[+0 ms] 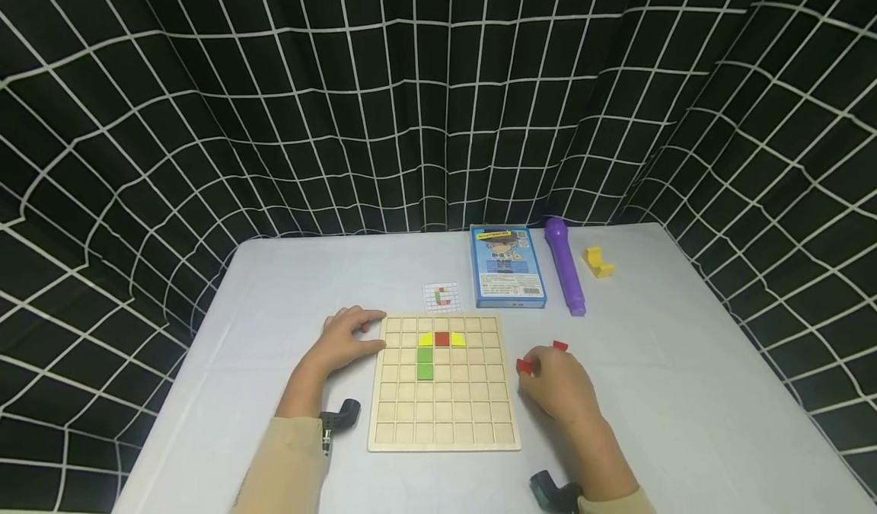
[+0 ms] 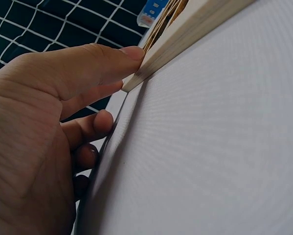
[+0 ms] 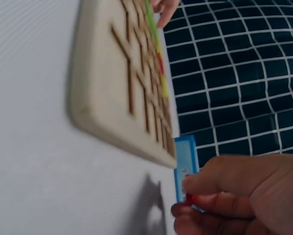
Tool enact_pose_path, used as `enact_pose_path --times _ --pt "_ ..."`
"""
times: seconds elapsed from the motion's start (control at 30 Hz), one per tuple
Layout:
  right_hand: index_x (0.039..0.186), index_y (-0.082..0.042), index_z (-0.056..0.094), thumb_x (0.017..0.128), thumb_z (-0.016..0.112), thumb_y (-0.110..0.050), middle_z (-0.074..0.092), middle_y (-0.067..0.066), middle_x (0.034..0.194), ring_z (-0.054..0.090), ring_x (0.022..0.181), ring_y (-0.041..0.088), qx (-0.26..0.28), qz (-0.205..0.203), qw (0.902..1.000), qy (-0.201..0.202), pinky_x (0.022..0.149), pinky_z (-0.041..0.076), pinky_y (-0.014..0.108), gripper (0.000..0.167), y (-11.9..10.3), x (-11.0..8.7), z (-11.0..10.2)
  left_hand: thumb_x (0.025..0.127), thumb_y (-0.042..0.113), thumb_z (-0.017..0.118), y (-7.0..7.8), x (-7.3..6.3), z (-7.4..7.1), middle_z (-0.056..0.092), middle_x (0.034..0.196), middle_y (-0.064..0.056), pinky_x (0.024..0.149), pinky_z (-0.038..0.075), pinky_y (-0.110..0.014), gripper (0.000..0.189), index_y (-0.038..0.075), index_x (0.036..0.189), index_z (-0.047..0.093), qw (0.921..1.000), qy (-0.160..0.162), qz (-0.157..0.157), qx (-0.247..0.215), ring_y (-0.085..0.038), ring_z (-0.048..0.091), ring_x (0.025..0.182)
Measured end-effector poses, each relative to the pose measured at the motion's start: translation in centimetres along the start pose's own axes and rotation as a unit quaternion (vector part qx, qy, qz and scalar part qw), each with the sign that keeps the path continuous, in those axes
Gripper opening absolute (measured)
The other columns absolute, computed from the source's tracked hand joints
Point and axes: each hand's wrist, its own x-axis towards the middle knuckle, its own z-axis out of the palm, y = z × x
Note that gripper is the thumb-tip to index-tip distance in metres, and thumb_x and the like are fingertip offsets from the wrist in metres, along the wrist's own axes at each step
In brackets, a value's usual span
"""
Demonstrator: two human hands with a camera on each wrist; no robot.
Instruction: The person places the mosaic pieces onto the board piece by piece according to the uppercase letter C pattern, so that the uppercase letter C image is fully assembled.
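A square wooden grid board (image 1: 473, 411) lies flat on the table. Near its top, a red square tile (image 1: 441, 339) sits between two yellow corner-cut tiles (image 1: 425, 340) (image 1: 458, 340), and two green tiles (image 1: 425, 355) (image 1: 425, 371) run down below the left one. My left hand (image 1: 340, 340) rests its thumb and index fingertips at the board's upper left edge, other fingers loosely bent. To the right of the board my right hand (image 1: 563, 386) pinches a red tile (image 1: 524, 367) between thumb and fingers. Another red piece (image 1: 560, 345) shows just past the knuckles.
A small pattern card (image 1: 441, 297) lies behind the board. Further back are a blue box (image 1: 508, 266), a purple microphone-shaped stick (image 1: 566, 266) and a yellow plastic piece (image 1: 599, 263). A black curtain with white grid lines (image 1: 425, 118) encloses the table's back and sides.
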Motion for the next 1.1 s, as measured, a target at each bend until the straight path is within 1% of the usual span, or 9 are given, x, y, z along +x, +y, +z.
enact_pose_path --times 0.07,0.17,0.3,0.53,0.67,0.8,0.9,0.97,1.1 --pt "0.107 0.001 0.074 0.084 0.079 -0.014 0.069 0.009 0.088 0.057 0.073 0.023 0.025 -0.007 0.9997 0.007 0.07 0.052 0.041 0.028 -0.4 0.0 -0.1 0.082 0.04 0.082 0.0 0.0 0.0 0.054 0.092 0.007 0.091 0.031 -0.042 0.058 0.021 0.135 0.068 1.0 -0.001 -0.002 0.002 -0.017 0.046 0.094" --pt "0.108 -0.001 0.075 0.084 0.08 -0.017 0.07 0.007 0.094 0.056 0.071 0.018 0.068 -0.033 0.997 0.016 0.065 0.049 0.035 0.029 -1.3 -0.1 -0.2 0.082 0.04 0.082 0.0 0.0 0.0 0.054 0.092 0.007 0.091 0.031 -0.042 0.058 0.021 0.135 0.068 1.0 -0.004 -0.007 0.004 -0.017 0.046 0.094" --pt "0.107 -0.006 0.078 0.083 0.085 -0.017 0.071 0.002 0.098 0.056 0.073 0.015 0.111 -0.08 0.9903 0.024 0.066 0.048 0.032 0.027 -3.0 -0.3 0.1 0.082 0.039 0.082 0.1 0.0 0.0 0.054 0.092 0.007 0.091 0.031 -0.042 0.057 0.021 0.135 0.068 1.0 -0.003 -0.007 0.001 -0.017 0.046 0.094" --pt "0.101 -0.012 0.08 0.081 0.088 -0.015 0.072 -0.005 0.099 0.055 0.072 0.011 0.155 -0.144 0.9774 -0.001 0.066 0.048 0.028 0.022 -5.7 -0.9 2.0 0.083 0.037 0.082 0.2 0.0 -0.2 0.053 0.091 0.007 0.091 0.03 -0.043 0.057 0.02 0.135 0.068 1.0 -0.003 -0.003 0.0 -0.017 0.045 0.094" --pt "0.099 -0.015 0.079 0.082 0.087 -0.017 0.067 -0.009 0.092 0.053 0.07 0.009 0.145 -0.191 0.9704 -0.03 0.064 0.046 0.027 0.019 -6.8 -1.3 3.5 0.083 0.037 0.082 0.2 0.0 -0.2 0.054 0.092 0.006 0.091 0.03 -0.043 0.057 0.021 0.135 0.068 1.0 -0.006 -0.007 0.001 -0.017 0.046 0.094" --pt "0.098 -0.015 0.08 0.082 0.087 -0.02 0.061 -0.01 0.085 0.05 0.069 0.007 0.101 -0.225 0.9677 -0.054 0.063 0.044 0.026 0.018 -7.6 -1.6 5.1 0.083 0.038 0.082 0.3 0.1 -0.2 0.054 0.093 0.005 0.091 0.031 -0.043 0.057 0.021 0.136 0.067 0.9999 -0.008 -0.008 0.005 -0.017 0.046 0.094" --pt "0.096 -0.015 0.081 0.082 0.086 -0.021 0.057 -0.01 0.081 0.048 0.068 0.006 0.054 -0.241 0.9677 -0.049 0.06 0.042 0.025 0.016 -8.0 -1.7 6.0 0.084 0.039 0.081 0.3 0.1 -0.2 0.053 0.093 0.005 0.092 0.03 -0.042 0.057 0.021 0.136 0.067 0.9999 -0.01 -0.011 0.006 -0.018 0.045 0.094" --pt "0.095 -0.015 0.081 0.082 0.086 -0.021 0.055 -0.011 0.081 0.046 0.067 0.006 0.028 -0.249 0.9673 -0.038 0.059 0.041 0.025 0.016 -8.2 -1.8 6.4 0.084 0.039 0.081 0.3 0.1 -0.2 0.053 0.094 0.004 0.092 0.03 -0.043 0.057 0.022 0.137 0.067 0.9998 -0.012 -0.014 0.004 -0.018 0.045 0.095" --pt "0.092 -0.015 0.083 0.081 0.088 -0.022 0.055 -0.012 0.079 0.046 0.064 0.004 0.011 -0.255 0.9668 -0.021 0.056 0.04 0.024 0.014 -8.4 -1.9 6.9 0.084 0.039 0.081 0.3 0.0 -0.2 0.053 0.094 0.005 0.093 0.03 -0.043 0.057 0.022 0.137 0.067 0.9998 -0.013 -0.015 0.002 -0.017 0.045 0.095"
